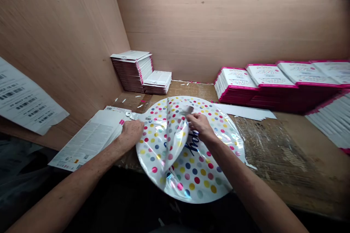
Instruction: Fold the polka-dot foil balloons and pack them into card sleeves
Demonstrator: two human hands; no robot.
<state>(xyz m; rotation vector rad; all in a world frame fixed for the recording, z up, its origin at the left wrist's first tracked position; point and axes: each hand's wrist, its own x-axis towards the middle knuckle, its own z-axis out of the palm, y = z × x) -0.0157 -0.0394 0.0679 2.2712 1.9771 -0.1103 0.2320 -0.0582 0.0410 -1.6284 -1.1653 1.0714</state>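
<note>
A round foil balloon (195, 180), white with coloured polka dots and dark blue lettering, lies flat on the worktop. Part of its foil is folded up in a standing flap (176, 131) across the middle. My right hand (201, 125) is closed in a pinch at the upper edge of that flap. My left hand (133, 131) is closed at the balloon's left edge, beside its pale neck tab (131, 115); the fingertips are partly hidden. Just left of that hand lie printed white cards (84, 140), fanned out over the worktop edge.
White-and-pink packet stacks (132, 71) stand in the back left corner. More pink-edged packets (237, 80) line the back right. A white strip (246, 111) lies behind the balloon. A barcode sheet (24, 98) hangs on the left wooden panel. Paper scraps dot the taped cardboard worktop (273, 153).
</note>
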